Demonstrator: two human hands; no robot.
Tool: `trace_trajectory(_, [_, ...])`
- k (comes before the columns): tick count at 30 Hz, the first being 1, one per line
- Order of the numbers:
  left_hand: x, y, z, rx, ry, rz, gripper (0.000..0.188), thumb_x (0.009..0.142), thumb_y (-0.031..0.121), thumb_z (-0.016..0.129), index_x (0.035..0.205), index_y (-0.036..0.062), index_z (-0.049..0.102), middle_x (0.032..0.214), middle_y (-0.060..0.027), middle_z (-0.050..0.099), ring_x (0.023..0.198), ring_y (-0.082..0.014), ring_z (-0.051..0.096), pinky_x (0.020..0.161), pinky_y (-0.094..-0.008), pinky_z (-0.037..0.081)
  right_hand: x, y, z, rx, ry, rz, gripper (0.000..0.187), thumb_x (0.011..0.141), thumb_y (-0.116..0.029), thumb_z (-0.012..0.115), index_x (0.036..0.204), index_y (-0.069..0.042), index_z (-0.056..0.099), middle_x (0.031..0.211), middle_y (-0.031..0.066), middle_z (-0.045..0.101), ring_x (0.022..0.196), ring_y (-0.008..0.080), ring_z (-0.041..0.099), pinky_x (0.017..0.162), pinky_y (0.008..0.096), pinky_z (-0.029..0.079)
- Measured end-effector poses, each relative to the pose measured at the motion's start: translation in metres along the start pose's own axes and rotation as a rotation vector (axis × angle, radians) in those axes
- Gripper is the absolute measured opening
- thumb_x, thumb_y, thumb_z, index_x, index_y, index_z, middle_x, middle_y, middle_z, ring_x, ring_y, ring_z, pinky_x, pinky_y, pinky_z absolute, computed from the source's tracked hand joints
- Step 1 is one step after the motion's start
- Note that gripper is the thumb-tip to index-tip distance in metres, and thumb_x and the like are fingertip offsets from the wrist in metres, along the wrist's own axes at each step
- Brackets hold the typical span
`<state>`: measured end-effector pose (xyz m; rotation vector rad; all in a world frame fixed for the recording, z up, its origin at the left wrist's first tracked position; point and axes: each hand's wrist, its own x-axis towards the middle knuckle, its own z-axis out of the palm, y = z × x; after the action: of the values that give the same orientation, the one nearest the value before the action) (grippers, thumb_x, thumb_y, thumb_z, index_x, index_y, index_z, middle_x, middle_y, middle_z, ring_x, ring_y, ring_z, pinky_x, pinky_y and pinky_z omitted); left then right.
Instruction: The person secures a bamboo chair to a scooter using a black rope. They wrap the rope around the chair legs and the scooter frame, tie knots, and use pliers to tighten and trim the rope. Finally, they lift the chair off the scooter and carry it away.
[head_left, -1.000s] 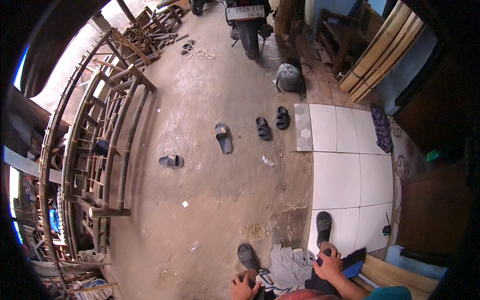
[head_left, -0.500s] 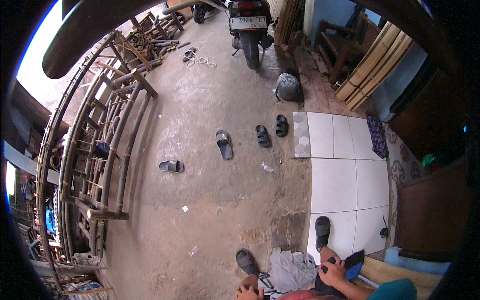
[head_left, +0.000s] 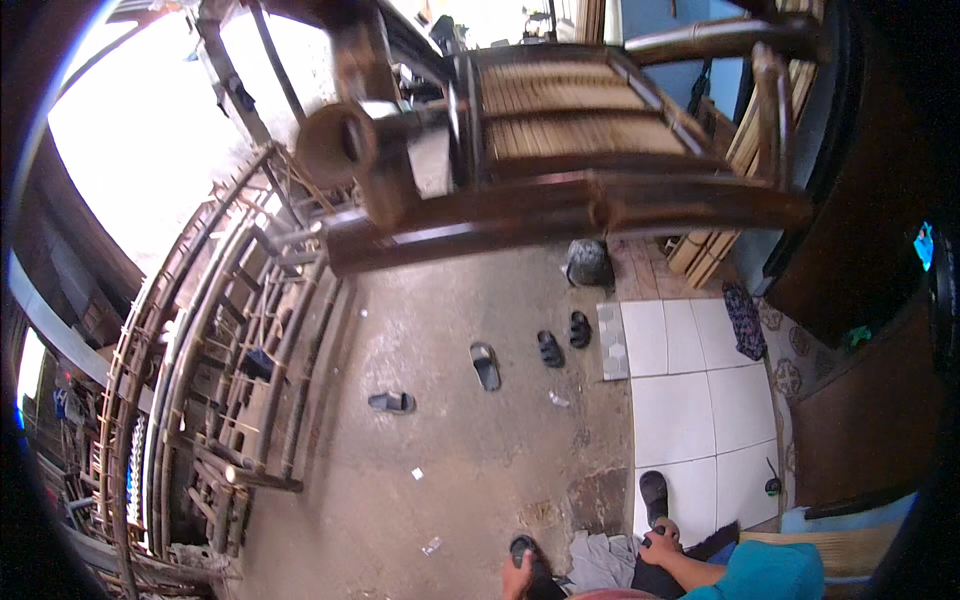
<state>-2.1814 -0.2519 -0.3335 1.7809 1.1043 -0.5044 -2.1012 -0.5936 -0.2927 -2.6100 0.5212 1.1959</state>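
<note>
left hand [head_left: 517, 577]: laid on a black sandal [head_left: 527, 549] at the concrete floor's [head_left: 470, 470] lower edge, grip not discernible. right hand [head_left: 662, 537]: closed on dark cloth [head_left: 650, 577], phone no longer held. bamboo chair frame [head_left: 560, 215] newly overhead; lifting is suggested.

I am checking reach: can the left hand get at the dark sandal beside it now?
Probably yes. The left hand lies right against the dark sandal on the concrete floor, and nothing shows between them. Whether the fingers already touch it I cannot tell.
</note>
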Motion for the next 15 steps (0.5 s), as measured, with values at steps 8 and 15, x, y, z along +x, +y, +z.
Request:
trace_trajectory(8, [-0.015,0.255,-0.216,-0.463,0.391,0.641,0.067,0.092,0.036,0.059,0.140,-0.0041,0.035,0.139,-0.0238,0.042,0.129,-0.0338,0.042,0.104,-0.0410,0.037,-0.056,-0.098,-0.133,0.765,0.273,-0.090,0.064,0.083,-0.035,0.067,0.134,-0.003,0.046,0.133,0.0205,0.051,0.125,0.0323,0.048,0.103,0.0399,0.039])
trace_trajectory(15, [-0.073,0.460,-0.311,-1.033,0.187,0.958,0.064,0.097,0.039,0.052,0.147,0.0116,0.023,0.136,-0.0155,0.043,0.122,-0.0279,0.047,0.091,-0.0411,0.046,-0.105,-0.105,-0.431,1.159,1.203,-0.686,0.053,0.098,-0.028,0.050,0.143,-0.003,0.034,0.145,0.0177,0.037,0.133,0.0286,0.037,0.108,0.0375,0.032])
